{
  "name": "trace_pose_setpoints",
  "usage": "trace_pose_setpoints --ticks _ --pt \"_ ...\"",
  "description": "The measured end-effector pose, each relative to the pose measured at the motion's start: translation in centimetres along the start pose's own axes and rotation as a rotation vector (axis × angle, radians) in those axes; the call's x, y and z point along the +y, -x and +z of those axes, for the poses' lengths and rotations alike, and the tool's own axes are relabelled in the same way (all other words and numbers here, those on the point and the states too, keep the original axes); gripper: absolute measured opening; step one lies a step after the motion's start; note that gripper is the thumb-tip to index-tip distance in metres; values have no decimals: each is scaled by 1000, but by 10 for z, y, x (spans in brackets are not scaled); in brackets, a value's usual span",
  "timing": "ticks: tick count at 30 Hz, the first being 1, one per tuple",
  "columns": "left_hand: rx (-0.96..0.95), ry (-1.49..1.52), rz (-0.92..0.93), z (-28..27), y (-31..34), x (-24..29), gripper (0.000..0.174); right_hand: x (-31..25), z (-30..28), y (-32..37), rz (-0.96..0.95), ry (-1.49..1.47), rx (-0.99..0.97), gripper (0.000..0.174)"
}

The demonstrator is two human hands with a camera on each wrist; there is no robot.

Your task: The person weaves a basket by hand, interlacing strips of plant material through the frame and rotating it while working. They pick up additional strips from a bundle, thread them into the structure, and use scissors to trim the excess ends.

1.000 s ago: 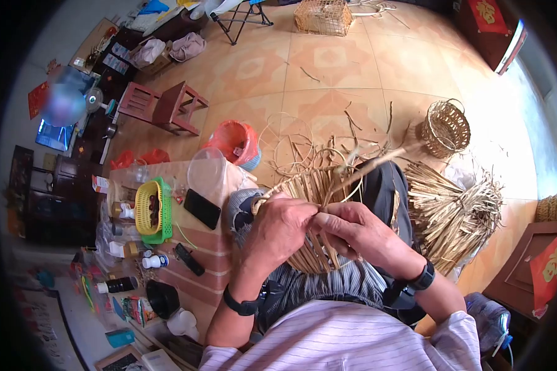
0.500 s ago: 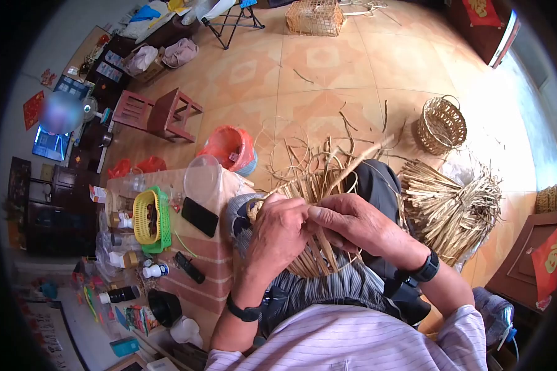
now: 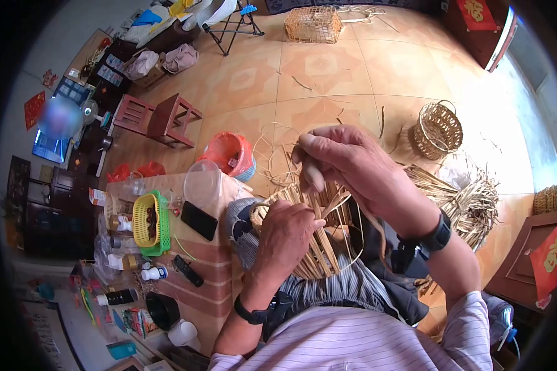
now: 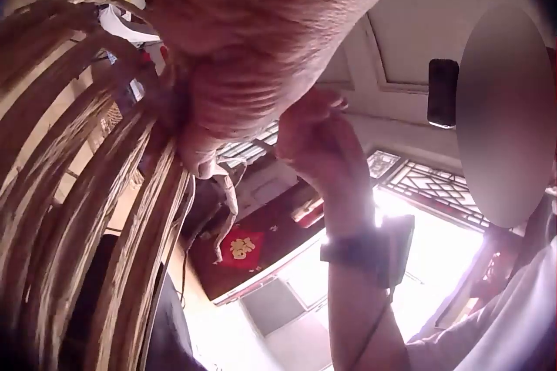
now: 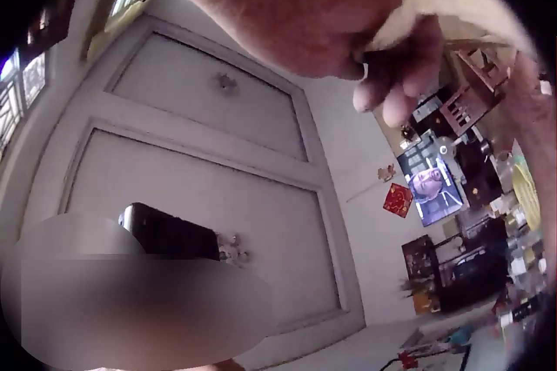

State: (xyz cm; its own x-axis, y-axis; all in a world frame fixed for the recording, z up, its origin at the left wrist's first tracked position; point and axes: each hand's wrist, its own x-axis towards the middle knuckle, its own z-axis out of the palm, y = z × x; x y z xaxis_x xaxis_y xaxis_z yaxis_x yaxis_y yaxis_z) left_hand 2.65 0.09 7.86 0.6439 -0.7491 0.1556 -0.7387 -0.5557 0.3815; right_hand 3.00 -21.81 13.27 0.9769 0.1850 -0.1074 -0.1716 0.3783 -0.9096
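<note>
A half-woven basket [image 3: 319,256] of flat, dry plant strips rests on the person's lap, its slats running side by side. The left hand [image 3: 286,232] grips the basket near its rim, with the thumb across the slats. In the left wrist view, slats [image 4: 96,188] fan out beneath that hand. Raised above the basket, the right hand [image 3: 356,161] has its fingers curled. A pale strip [image 5: 457,10] runs into those curled fingers in the right wrist view. Thin strands loop at the basket's right side, below the right hand.
A tied bundle of dry strips [image 3: 470,207] lies on the floor at right, near a small handled basket [image 3: 438,131]. On the left, a cloth-covered table [image 3: 215,272] carries a phone [image 3: 199,220], bottles and a green basket [image 3: 162,230]. A red-lined bucket [image 3: 244,148] stands beyond it.
The right hand has parted from the left and risen up and away over the basket. The long strip that stuck out to the upper right no longer points there. The left hand stays near the rim.
</note>
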Motion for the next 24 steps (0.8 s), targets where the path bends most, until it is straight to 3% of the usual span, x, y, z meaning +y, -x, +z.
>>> trace_pose_setpoints --ticks 3,6,9,11,14,15,16,17,18,20,23,24 --pt "14 146 -244 0 0 13 33 9 -8 -12 -28 -44 59 36" --pt "51 267 -293 5 -1 12 38 24 -16 -31 -24 -72 120 40" --pt "65 250 -302 0 -2 17 38 41 -30 -55 20 -38 95 43" --pt "83 196 -214 2 -4 15 36 53 -31 -66 85 -9 100 48" --pt "120 110 -91 14 -1 7 31 52 -40 -76 71 431 -112 57" --pt "125 139 -117 19 2 7 27 52 -38 -69 62 488 -78 70" --pt "135 153 -102 23 3 6 22 49 -34 -63 134 213 -174 79" --pt "145 167 -86 28 4 5 19 45 -31 -65 197 208 -217 82" --pt "142 183 -94 36 6 2 17 40 -21 -59 66 300 -140 83" --pt "203 238 -122 57 7 -2 19 25 -15 -58 -72 485 -9 67" --pt "42 -14 -113 37 -1 3 28 4 4 -11 -311 683 126 43" --pt "38 -18 -141 36 -1 5 31 21 8 10 -199 535 227 37"
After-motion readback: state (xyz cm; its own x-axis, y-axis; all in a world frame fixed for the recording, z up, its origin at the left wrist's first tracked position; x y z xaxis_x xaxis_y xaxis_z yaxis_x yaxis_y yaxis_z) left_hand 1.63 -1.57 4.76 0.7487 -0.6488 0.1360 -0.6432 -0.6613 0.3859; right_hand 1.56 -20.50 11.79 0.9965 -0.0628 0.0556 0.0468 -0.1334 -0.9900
